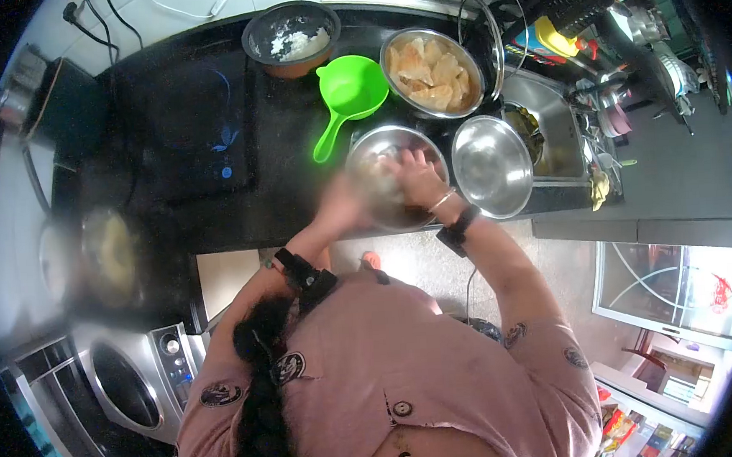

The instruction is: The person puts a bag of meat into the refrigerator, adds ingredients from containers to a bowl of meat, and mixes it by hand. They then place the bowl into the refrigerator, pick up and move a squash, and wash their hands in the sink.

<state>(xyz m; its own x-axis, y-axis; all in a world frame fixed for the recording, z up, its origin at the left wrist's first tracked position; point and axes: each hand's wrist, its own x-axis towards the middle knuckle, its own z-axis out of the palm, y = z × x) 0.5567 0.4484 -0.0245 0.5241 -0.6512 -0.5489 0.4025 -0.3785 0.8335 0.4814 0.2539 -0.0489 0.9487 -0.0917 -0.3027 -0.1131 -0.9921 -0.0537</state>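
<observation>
A steel bowl [399, 218] stands near the counter's front edge, with contents too blurred to make out. My right hand [417, 177] is inside it, fingers bent down and partly spread over the contents. At the bowl's left side is my left hand [345, 203], smeared by motion, its fingers not readable. Just behind lies a green ladle [352, 87], its handle pointing toward the front. An empty steel bowl [493, 167] sits right beside the first one. Farther back, another steel bowl [387, 60] holds pale brownish pieces [432, 74].
At the back, a dark pot [293, 59] contains white rice-like food. A glass lid [492, 36] leans by the sink [557, 125] on the right. The black cooktop [184, 131] is to the left, and a blurred yellowish item [110, 251] lies at far left.
</observation>
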